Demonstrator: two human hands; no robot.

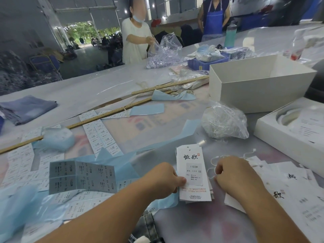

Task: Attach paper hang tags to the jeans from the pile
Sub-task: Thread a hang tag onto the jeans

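Head view: left hand (164, 179) pinched the lower left edge of a small stack of hang tags (192, 172), thumb on top. The stack's long axis ran away from the body, its hole end far. Right hand (235, 174), just right of the stack, was curled around a white string (213, 161) looping toward the tags. Denim (147, 225) showed at the near table edge. Farther: bag of strings (222, 120), folded jeans (26, 108) far left, white box (259, 85).
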